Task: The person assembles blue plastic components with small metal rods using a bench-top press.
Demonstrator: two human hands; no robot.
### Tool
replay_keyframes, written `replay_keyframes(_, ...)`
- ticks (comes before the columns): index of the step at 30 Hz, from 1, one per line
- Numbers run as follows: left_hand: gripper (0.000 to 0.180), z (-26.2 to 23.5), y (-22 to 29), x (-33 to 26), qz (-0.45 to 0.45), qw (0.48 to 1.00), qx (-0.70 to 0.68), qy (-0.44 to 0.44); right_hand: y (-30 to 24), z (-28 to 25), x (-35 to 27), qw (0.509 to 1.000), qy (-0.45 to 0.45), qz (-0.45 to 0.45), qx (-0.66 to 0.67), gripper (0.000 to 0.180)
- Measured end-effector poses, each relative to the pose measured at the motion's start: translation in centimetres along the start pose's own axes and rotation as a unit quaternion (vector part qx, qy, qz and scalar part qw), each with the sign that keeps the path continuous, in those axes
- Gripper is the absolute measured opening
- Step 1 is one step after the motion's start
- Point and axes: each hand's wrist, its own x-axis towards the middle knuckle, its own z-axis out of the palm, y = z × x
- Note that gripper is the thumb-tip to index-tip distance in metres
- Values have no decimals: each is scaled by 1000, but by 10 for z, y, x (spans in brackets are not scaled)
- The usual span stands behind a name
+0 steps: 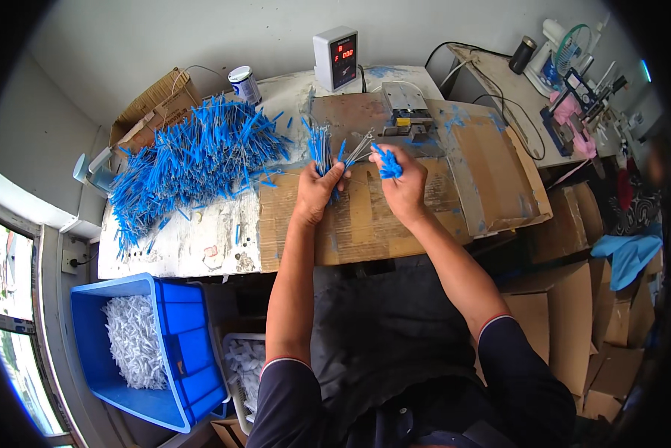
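My left hand point(319, 188) grips a bundle of thin blue-sleeved wire pieces point(321, 147) that fan upward from my fist. My right hand point(404, 184) is closed on a smaller bunch of blue pieces point(387, 164), with a few bare metal wires point(359, 148) sticking out toward the left hand. Both hands hover close together above a worn cardboard sheet point(365, 224) on the table. A big heap of the same blue pieces point(193, 160) lies on the table to the left.
A small metal press point(406, 119) stands just beyond my hands, a grey digital display box point(336, 57) behind it. A tin can point(244, 84) and open carton point(152, 112) sit back left. A blue bin point(178, 358) of white parts stands below left. Cardboard boxes point(559, 313) crowd the right.
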Motion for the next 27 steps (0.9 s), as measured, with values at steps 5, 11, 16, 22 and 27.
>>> replay_keyframes(5,16,-5,-4,-2,2,999,-44,23,-7,-15,16,979,39,190,65,10)
replay_keyframes(11,15,-2,-5,-4,8,1000,-7,1,-51,-18,17,908,-177,-293,-240,39)
replay_keyframes(16,14,2,-7,-4,-9,1000,-5,6,-24,-5,10,847,-260,-315,-340,18)
replay_keyframes(22,16,-3,-7,-3,-19,999,-32,2,-8,-9,12,836,-392,-147,-356,12)
replay_keyframes(27,13,2,5,1,-26,987,-153,29,0,-30,23,907,-276,-94,-305,14)
